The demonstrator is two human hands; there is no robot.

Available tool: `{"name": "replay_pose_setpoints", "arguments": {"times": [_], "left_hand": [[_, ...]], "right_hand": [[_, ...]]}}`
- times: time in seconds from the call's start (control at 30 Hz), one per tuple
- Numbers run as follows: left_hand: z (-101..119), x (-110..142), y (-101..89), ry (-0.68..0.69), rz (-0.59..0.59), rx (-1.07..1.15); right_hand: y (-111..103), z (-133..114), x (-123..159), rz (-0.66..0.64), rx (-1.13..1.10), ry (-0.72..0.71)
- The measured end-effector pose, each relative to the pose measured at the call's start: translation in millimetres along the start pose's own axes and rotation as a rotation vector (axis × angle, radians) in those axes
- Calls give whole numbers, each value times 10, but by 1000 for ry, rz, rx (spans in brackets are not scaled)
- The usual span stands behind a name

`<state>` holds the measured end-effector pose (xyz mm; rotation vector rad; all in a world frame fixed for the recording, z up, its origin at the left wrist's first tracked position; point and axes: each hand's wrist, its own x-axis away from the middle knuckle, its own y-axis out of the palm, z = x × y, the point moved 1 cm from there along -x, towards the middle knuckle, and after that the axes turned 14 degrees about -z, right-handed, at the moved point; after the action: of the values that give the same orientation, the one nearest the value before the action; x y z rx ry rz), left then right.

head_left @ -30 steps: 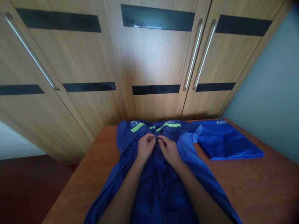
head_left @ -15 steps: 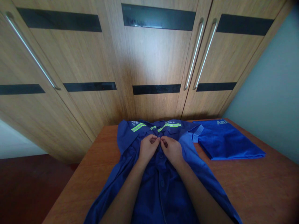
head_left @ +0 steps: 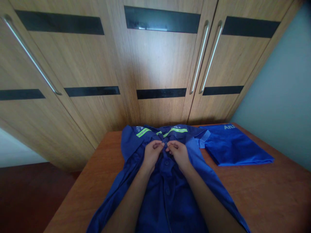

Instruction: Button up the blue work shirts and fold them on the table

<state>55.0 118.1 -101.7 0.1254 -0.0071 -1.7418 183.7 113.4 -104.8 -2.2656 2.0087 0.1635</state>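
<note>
A dark blue work shirt (head_left: 167, 200) with yellow-green reflective strips near the collar lies front-up on a brown wooden table (head_left: 267, 194). My left hand (head_left: 151, 154) and my right hand (head_left: 179, 152) meet at the top of the shirt's front opening, just below the collar. Both are curled, fingertips pinching the fabric edges together. A button shows just below the hands on the placket.
A folded blue garment (head_left: 236, 145) with white lettering lies on the table to the right of the shirt. Behind the table stands a wooden wardrobe (head_left: 160, 64) with long metal handles (head_left: 201, 55). A pale wall is at the right, dark floor at the left.
Both hands have shifted slightly up the placket toward the collar and stay pinched on the shirt. The view has barely moved.
</note>
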Motion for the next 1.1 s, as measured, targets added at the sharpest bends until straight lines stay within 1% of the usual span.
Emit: {"name": "replay_pose_setpoints", "arguments": {"times": [0.1,0.17,0.23,0.3,0.4,0.47,0.5,0.57,0.63,0.7,0.73,0.77,0.83,0.9,0.93,1.0,1.1], "left_hand": [[10,-14,-12,35,-36,-23],[9,-27,-33,94,-65,-140],[-8,-37,-60,145,-79,-303],[-43,-39,-88,161,-79,-438],[-99,-25,-110,145,-128,-559],[-113,-6,-105,133,-179,-619],[-109,6,-98,129,-203,-644],[-77,34,-78,128,-238,-680],[-22,63,-51,141,-269,-760],[50,81,-28,161,-263,-887],[90,79,-22,170,-238,-947],[132,67,-22,180,-191,-990],[218,4,-35,195,-67,-1033],[284,-116,-53,184,-7,-1088],[302,-195,-60,168,-9,-1122],[298,-367,-65,118,-64,-1180],[209,-583,-56,34,-118,-1238]], "right_hand": [[-10,4,-4,-28,-173,48],[-20,8,-9,-50,-213,61],[-36,21,-20,-84,-179,77],[-63,47,-27,-139,-28,89],[-132,97,-14,-179,419,80],[-181,114,6,-127,695,86],[-201,111,11,-83,783,96],[-215,77,-3,6,867,92],[-185,13,-64,44,882,17],[-116,-50,-170,-4,879,-84],[-77,-69,-232,-53,888,-103],[-39,-78,-293,-108,907,-95],[14,-65,-396,-208,953,-24],[32,-30,-455,-271,980,42],[30,-11,-467,-290,981,55],[16,19,-466,-317,972,68],[-11,45,-451,-363,952,77]]}}
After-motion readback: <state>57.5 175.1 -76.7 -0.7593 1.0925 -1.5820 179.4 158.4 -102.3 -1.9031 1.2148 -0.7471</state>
